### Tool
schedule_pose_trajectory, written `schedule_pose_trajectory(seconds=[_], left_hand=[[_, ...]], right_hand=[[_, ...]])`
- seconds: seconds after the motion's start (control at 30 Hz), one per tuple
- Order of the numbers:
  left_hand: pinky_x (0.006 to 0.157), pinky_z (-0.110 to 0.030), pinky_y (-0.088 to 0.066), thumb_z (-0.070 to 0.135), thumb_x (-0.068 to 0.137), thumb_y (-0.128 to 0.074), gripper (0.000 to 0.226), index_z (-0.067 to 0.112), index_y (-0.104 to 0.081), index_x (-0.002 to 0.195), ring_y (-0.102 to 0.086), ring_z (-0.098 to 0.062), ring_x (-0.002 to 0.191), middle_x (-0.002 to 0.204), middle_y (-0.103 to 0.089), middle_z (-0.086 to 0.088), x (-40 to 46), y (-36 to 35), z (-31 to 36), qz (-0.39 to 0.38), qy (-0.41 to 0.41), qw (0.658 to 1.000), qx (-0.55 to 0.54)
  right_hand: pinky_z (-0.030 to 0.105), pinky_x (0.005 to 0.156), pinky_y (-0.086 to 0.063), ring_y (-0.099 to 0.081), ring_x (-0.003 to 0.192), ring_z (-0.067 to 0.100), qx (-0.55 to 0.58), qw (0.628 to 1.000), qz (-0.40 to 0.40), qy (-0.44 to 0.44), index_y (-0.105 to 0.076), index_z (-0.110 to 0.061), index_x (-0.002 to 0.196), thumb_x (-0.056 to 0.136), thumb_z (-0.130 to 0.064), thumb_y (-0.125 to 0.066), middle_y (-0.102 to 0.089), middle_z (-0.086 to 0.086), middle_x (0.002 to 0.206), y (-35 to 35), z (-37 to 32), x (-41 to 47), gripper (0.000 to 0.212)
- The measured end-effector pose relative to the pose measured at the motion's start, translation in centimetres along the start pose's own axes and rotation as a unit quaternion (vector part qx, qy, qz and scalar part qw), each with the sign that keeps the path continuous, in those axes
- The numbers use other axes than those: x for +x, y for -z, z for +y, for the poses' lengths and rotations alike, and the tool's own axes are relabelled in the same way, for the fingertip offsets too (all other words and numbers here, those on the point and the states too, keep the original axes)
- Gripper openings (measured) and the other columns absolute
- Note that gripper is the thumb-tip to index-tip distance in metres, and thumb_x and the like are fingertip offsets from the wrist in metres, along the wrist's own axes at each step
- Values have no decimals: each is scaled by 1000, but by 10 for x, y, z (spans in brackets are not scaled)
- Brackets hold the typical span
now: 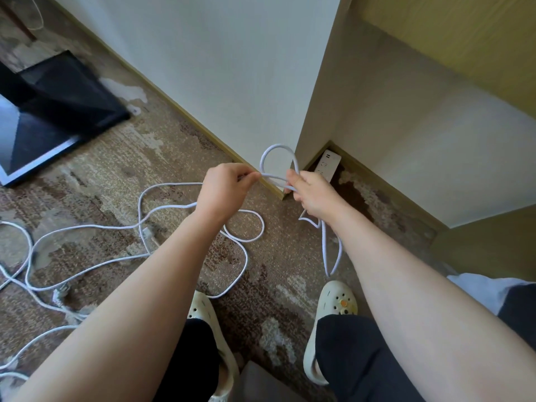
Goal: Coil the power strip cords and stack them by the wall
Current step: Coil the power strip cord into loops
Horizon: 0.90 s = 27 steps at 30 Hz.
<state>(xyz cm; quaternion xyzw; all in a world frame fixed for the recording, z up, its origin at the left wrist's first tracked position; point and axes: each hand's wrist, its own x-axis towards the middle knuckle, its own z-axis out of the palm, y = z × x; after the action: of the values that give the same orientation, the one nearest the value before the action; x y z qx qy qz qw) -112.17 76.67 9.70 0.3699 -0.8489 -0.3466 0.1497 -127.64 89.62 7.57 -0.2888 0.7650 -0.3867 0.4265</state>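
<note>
Looking down from the head camera, the person stood on a patterned brown carpet (116, 158) at the corner of a white wall (232, 68). Both bare forearms reached forward. The left hand (223, 188) had its fingers curled, pinching a white cord (275, 179) between thumb and fingertips. The right hand (311, 194) was closed around several turns of that same cord, which rose above the fingers in a small upright loop (278, 153) in front of the wall corner. More loops hung below the right hand, dangling down toward the right shoe (333, 309). From the left hand the cord ran back under the wrist and trailed over the carpet in loose curves, between the hands and the left shoe (208, 320).

A white power strip (328, 165) lay on the floor in the recess just past the wall corner, close against the skirting board (385, 184) and partly hidden by the right hand. Whether the held cord belonged to it could not be told.

Further left, other white cords (32, 256) lay tangled across the carpet, with a plug (148, 232) among them. A dark flat stand base (58, 111) sat on the floor in the upper left, well apart from the hands. Both cream clogs showed below dark trouser legs (348, 358).
</note>
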Motion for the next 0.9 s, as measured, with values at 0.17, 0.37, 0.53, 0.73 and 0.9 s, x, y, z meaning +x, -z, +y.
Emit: schedule_pose_trajectory(seconds=[0.17,0.37,0.53,0.73,0.9], left_hand=[[48,-18,-35,38,90,-63,17,24,-71,84,-46,-1,49,61,-57,9,1,8,-17,-51,31,998,-18],[55,-26,-38,35,95,-56,26,17,-74,91,-49,-12,57,64,-58,4,-9,35,-73,-82,120,989,28],[46,-24,-33,32,98,-49,27,16,-69,91,-42,-11,46,65,-61,-1,-9,21,-55,-4,181,984,-5],[44,-23,-29,30,100,-45,33,16,-66,78,-38,-13,45,54,-49,5,-21,-32,5,-81,129,979,-132],[46,-25,-32,26,100,-42,25,21,-65,91,-48,-12,49,65,-59,4,-20,-25,-24,-102,137,985,-28]], right_hand=[[25,52,-34,-39,46,5,-2,997,63,33,-60,-16,72,96,-54,-55,-44,-10,55,11,-1,5,44],[20,39,-29,-32,43,5,52,998,28,-10,-62,-16,82,95,-42,-60,-42,-15,51,36,15,9,29],[21,45,-33,-37,47,5,-7,997,75,-20,-54,-20,78,101,-47,-45,-42,-14,55,23,7,9,36],[35,61,-33,-38,59,14,-15,997,75,0,-45,-17,76,105,-46,-35,-41,-3,65,1,-4,-2,42],[31,56,-32,-38,58,15,27,977,210,-25,-45,-17,74,103,-44,-36,-42,0,67,24,3,-3,41]])
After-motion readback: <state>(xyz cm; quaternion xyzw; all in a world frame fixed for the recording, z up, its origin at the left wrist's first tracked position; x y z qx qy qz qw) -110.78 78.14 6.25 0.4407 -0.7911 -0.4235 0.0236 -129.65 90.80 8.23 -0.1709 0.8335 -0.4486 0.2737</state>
